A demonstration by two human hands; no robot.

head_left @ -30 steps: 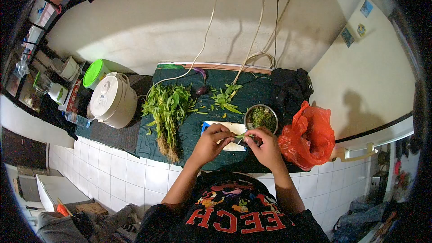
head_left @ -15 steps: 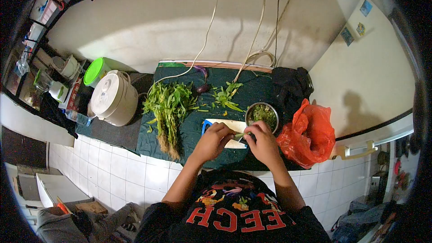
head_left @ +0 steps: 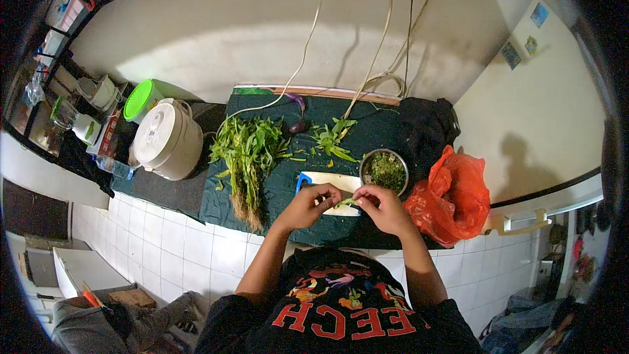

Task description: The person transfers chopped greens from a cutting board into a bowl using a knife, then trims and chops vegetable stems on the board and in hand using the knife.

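Note:
My left hand (head_left: 310, 205) and my right hand (head_left: 383, 208) meet over a white cutting board (head_left: 331, 179) with a blue end. Between their pinched fingertips is a small green vegetable stem (head_left: 347, 202), gripped from both sides. A dark, narrow shape shows beside my left fingertips, too small to make out. Just beyond my right hand stands a steel bowl (head_left: 364, 182) with cut green pieces (head_left: 384, 170) inside. Left of the board lies a big bunch of leafy greens (head_left: 246, 151), its roots toward me. A few loose leaves (head_left: 333, 137) rest behind the board.
A purple eggplant (head_left: 298, 126) lies near the back of the green cloth (head_left: 275, 190). On the right are a red plastic bag (head_left: 452, 196) and a black cloth (head_left: 429, 124). At left stand a rice cooker (head_left: 169, 139) and a green-lidded container (head_left: 139, 100). Cords hang down the wall.
Both hands have drawn slightly down toward me, and my right hand has moved off the bowl's edge. The green stem between them has shifted a little lower.

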